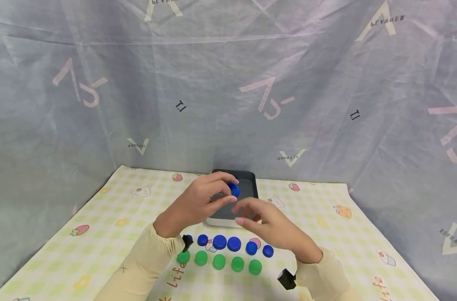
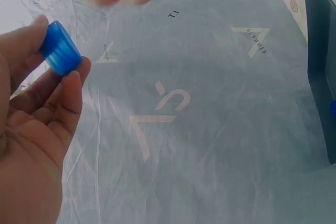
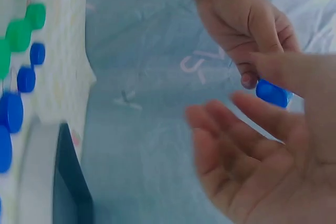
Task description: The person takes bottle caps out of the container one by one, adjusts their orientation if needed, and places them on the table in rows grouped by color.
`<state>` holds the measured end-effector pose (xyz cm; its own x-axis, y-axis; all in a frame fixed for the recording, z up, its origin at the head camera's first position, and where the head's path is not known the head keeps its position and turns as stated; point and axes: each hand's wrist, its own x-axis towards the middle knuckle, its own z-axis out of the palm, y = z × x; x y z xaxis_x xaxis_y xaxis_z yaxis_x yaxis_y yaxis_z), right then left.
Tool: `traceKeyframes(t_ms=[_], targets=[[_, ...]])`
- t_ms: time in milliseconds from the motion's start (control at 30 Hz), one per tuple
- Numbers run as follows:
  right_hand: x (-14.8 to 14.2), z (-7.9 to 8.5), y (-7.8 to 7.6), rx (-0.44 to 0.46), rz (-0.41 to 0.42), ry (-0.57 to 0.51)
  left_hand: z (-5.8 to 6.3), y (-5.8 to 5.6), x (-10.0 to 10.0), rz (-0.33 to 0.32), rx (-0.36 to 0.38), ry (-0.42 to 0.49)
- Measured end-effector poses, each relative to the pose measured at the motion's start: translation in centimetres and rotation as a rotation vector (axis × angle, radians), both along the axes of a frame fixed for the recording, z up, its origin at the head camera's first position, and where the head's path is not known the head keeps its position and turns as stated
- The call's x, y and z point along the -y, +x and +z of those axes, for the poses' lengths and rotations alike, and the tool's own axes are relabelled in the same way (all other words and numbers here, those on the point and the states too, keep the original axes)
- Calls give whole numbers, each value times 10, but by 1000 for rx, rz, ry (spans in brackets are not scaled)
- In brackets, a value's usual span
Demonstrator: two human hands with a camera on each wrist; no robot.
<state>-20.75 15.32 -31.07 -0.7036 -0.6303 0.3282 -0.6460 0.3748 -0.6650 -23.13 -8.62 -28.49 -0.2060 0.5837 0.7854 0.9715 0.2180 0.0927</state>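
My left hand (image 1: 200, 200) pinches a blue bottle cap (image 1: 234, 190) between thumb and fingers, above a dark-floored tray (image 1: 225, 212). In the left wrist view the blue cap (image 2: 62, 51) is tilted, its ribbed side showing. My right hand (image 1: 268, 221) hovers just right of the cap, its fingers loosely bent and apart from it. The right wrist view shows that right hand (image 3: 252, 166) blurred, with nothing in its fingers. A row of blue caps (image 1: 219, 242) lies in front of the tray, and green caps (image 1: 219, 262) form a nearer row.
A patterned cloth (image 1: 111, 255) covers the table, and a grey printed curtain (image 1: 213, 138) hangs behind and around it. The tray stands near the table's back edge. At the left wrist view's right border, a bit of something blue (image 2: 334, 109) shows by the tray wall.
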Motion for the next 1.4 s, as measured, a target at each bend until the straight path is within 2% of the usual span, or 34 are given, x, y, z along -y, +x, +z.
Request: traceKeyframes(t_ms=[167, 233, 367, 533, 800, 967, 1100, 1267, 1400], targets=[[1, 1, -1, 249, 21, -354, -2, 1, -5, -44, -29, 15], [2, 1, -1, 342, 38, -459, -3, 1, -8, -57, -31, 28], [5, -1, -1, 454, 98, -616, -7, 1, -13, -73, -36, 57], [7, -5, -4, 513, 146, -728, -9, 2, -18, -76, -62, 76], [5, -8, -9, 551, 204, -785, -12, -1, -23, -63, -134, 59], [-1, -7, -11, 474, 166, -725, -11, -2, -22, -40, -170, 13], [-12, 0, -13, 354, 90, -572, -8, -2, -16, -17, -134, -18], [-31, 12, -13, 229, -3, -259, -6, -3, -11, 10, -97, -46], [-44, 16, -18, 68, -80, 69, -8, -5, -11, 23, -100, -70]])
